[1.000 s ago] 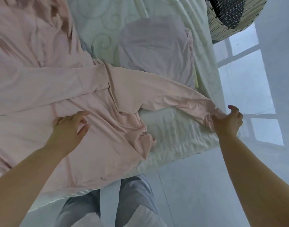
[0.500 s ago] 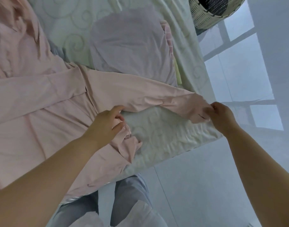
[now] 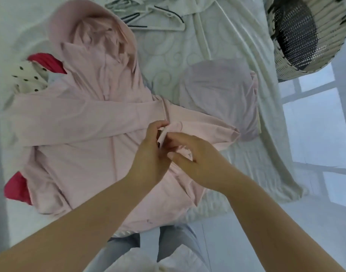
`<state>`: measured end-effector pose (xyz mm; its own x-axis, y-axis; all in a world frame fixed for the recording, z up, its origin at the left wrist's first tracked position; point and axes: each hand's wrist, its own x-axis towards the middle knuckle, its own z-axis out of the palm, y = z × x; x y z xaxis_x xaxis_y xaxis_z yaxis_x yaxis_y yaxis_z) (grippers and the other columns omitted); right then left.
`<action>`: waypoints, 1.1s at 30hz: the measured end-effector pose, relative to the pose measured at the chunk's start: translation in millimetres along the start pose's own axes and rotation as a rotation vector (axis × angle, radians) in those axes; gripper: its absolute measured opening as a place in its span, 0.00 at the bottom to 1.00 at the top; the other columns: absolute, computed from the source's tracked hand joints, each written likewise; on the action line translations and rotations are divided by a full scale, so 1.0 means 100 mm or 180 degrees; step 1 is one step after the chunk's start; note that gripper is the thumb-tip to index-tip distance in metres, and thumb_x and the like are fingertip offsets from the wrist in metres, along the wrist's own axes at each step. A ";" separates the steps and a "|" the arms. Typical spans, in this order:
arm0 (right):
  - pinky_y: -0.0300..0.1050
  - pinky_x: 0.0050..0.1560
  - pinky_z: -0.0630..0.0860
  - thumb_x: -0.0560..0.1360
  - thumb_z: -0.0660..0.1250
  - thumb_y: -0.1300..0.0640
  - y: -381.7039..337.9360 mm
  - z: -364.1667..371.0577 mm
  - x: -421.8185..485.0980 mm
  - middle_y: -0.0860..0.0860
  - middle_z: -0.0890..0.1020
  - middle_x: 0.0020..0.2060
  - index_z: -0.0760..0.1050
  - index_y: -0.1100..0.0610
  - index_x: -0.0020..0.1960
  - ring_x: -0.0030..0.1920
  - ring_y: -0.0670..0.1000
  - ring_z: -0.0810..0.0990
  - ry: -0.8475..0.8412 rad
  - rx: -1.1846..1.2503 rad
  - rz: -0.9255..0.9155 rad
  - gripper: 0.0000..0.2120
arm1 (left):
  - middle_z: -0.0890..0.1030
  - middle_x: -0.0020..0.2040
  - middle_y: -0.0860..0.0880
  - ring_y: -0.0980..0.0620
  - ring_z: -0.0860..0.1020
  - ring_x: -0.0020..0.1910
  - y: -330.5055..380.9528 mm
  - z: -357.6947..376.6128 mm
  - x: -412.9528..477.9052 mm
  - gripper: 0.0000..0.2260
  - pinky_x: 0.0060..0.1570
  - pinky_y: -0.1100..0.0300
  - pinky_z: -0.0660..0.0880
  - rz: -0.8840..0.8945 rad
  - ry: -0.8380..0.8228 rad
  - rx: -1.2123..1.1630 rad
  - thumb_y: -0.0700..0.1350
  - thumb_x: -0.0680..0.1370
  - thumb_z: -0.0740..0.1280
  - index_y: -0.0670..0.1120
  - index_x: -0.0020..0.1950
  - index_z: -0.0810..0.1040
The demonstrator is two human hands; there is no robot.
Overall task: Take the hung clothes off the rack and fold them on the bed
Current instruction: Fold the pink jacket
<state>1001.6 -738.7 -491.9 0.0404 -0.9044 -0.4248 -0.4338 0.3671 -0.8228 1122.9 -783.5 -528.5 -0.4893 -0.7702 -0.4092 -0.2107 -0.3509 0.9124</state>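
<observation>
A pink hooded jacket (image 3: 85,138) lies spread on the white patterned bed (image 3: 168,61), hood toward the far side and its left sleeve folded across the body. The right sleeve is doubled back over the front. My left hand (image 3: 150,154) and my right hand (image 3: 189,156) meet over the jacket's middle. Both pinch the sleeve's cuff (image 3: 168,132) between them. A folded pale lilac garment (image 3: 221,95) sits on the bed just right of the jacket.
White hangers (image 3: 158,18) lie at the far side of the bed. A red and polka-dot garment (image 3: 32,73) pokes out under the jacket at left. A woven laundry basket (image 3: 303,34) stands at top right. Pale floor lies to the right beyond the bed edge.
My right hand has carried the sleeve's cuff from the bed's right edge leftward onto the jacket's middle. My left hand now pinches the cuff too. The view has tilted up the bed.
</observation>
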 end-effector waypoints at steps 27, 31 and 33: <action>0.55 0.65 0.62 0.73 0.66 0.42 0.82 0.97 1.75 0.53 0.74 0.63 0.66 0.55 0.68 0.62 0.58 0.70 0.0350 -0.1988 0.0677 0.28 | 0.73 0.35 0.49 0.53 0.70 0.33 -0.39 -3.53 0.03 0.11 0.31 0.72 0.67 -0.0651 0.1894 0.1551 0.46 0.81 0.57 0.46 0.42 0.74; 0.53 0.69 0.52 0.75 0.63 0.42 0.84 0.94 1.91 0.51 0.77 0.58 0.69 0.51 0.65 0.65 0.57 0.67 -0.0239 -0.2826 0.0934 0.22 | 0.74 0.37 0.55 0.52 0.72 0.38 -0.51 -3.56 0.12 0.09 0.37 0.66 0.68 -0.0770 0.1892 0.1263 0.47 0.81 0.57 0.49 0.44 0.74; 0.52 0.69 0.50 0.73 0.58 0.36 0.87 0.80 2.00 0.49 0.79 0.55 0.76 0.47 0.56 0.63 0.56 0.69 -0.0840 -0.3436 0.0994 0.20 | 0.74 0.37 0.54 0.50 0.71 0.40 -0.53 -3.57 0.20 0.08 0.36 0.70 0.68 -0.0745 0.1904 0.1388 0.46 0.81 0.57 0.46 0.47 0.74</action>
<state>1044.1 -870.5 -678.7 -0.0725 -0.6866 -0.7235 -0.9968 0.0745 0.0292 1426.3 -970.2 -588.1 0.1228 -0.9019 -0.4142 -0.6269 -0.3940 0.6721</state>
